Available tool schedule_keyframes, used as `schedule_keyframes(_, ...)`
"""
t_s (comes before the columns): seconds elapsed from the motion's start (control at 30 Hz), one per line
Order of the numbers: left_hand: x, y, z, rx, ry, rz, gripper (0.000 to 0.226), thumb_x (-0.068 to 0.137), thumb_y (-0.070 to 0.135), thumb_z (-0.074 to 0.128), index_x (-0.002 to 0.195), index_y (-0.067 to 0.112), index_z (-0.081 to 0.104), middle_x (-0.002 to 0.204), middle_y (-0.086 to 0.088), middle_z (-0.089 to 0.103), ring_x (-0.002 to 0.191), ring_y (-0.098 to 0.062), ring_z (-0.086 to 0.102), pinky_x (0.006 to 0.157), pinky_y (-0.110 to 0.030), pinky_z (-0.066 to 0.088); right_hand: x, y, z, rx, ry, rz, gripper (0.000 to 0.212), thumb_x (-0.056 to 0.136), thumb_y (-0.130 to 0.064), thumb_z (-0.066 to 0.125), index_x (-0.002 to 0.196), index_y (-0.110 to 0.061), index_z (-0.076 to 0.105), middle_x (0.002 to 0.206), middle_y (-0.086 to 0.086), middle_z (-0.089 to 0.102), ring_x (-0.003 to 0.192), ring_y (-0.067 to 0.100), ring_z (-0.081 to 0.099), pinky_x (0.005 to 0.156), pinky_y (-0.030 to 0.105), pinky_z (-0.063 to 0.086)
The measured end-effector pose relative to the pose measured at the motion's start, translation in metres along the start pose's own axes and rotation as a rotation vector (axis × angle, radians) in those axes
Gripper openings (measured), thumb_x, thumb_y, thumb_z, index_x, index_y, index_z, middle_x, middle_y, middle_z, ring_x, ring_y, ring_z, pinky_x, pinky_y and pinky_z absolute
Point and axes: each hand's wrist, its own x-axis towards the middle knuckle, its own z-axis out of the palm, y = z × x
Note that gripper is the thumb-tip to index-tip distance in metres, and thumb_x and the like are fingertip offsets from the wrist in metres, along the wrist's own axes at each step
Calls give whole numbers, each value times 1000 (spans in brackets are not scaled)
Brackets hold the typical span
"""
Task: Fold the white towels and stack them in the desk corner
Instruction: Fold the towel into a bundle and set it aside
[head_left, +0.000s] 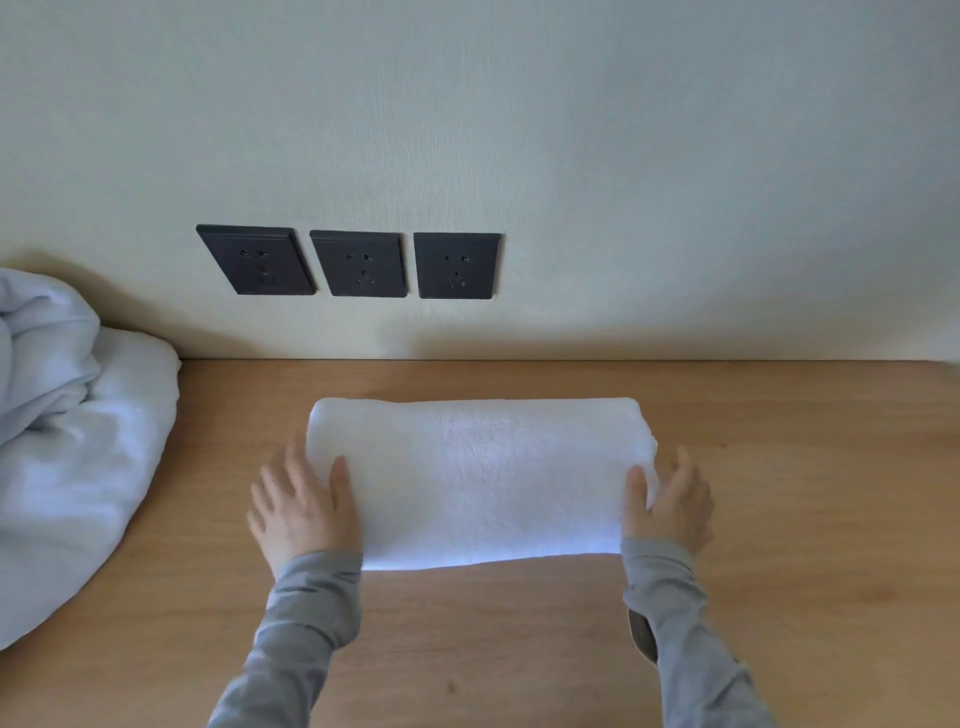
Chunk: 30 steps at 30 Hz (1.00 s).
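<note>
A folded white towel (480, 480) lies as a thick rectangle in the middle of the wooden desk (805, 519), its long side parallel to the wall. My left hand (301, 512) grips the towel's left end, thumb on top and fingers along the side. My right hand (670, 506) grips the right end the same way. Both arms wear grey sleeves. A heap of unfolded pale towels (67, 447) sits at the left edge of the view, against the wall.
Three dark wall sockets (358, 264) are set in the pale wall just above the desk's back edge. Bare desk surface stretches to the right of the folded towel and in front of it.
</note>
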Motion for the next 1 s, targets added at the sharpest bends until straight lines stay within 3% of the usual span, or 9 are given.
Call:
schedule_keyframes(0.03,-6,13,-1,72,15,190,54,95,38,39,138,6,42,135,-24,46,122,-42,44,98,-54,36,-3,-6,-1,-108,26,-180,53,93,-28,47,142,-10,35,142,14,42,131,35,37,102,50,31)
schedule_keyframes(0.1,-18,46,4,183,-91,478,59,94,42,20,145,16,33,151,-13,32,139,-34,29,110,-51,24,-8,-23,7,-323,-100,-523,55,96,-33,29,147,-16,25,155,5,21,145,23,12,113,48,13)
schedule_keyframes(0.2,-29,79,28,296,-293,624,60,94,47,-1,150,26,0,159,0,-6,145,-20,-8,116,-46,-5,-9,-42,29,-599,-346,-754,54,99,-38,12,150,-21,3,158,-6,-6,144,13,-16,113,46,-12)
schedule_keyframes(0.3,-28,77,51,350,-384,579,56,95,47,-1,145,30,-18,155,6,-23,142,-15,-22,114,-42,-15,-3,-39,46,-688,-401,-730,56,98,-39,8,150,-20,-4,158,-7,-10,144,12,-15,113,44,-14)
schedule_keyframes(0.47,-23,73,71,407,-400,573,52,93,45,-4,139,32,-25,147,7,-32,134,-14,-32,113,-43,-19,3,-31,71,-768,-407,-670,59,95,-39,6,148,-20,-10,158,-6,-13,144,11,-14,112,44,-16)
schedule_keyframes(0.63,-7,63,61,363,-455,613,56,89,52,-5,135,34,-31,147,11,-34,131,-7,-34,111,-37,-22,13,-35,65,-764,-476,-707,59,95,-45,3,147,-23,-15,156,-9,-18,143,9,-17,112,42,-16)
schedule_keyframes(0.77,13,9,41,413,-362,559,63,82,62,-14,134,37,-38,144,17,-39,135,-6,-31,111,-35,-19,31,-7,37,-718,-449,-714,67,89,-56,-3,147,-24,-14,152,-12,-21,136,0,-24,113,35,-16)
schedule_keyframes(0.87,19,-11,38,432,-322,544,66,83,63,-15,141,33,-31,149,14,-31,140,-8,-23,116,-36,-10,39,6,31,-709,-429,-659,62,95,-48,5,149,-18,-3,157,-6,-10,140,3,-15,117,37,-10)
schedule_keyframes(1.0,25,-3,39,400,-388,533,66,82,64,-17,138,32,-35,149,11,-33,139,-10,-25,117,-38,-8,42,-3,36,-754,-451,-633,62,95,-46,5,149,-18,-6,158,-5,-10,144,6,-12,116,39,-13)
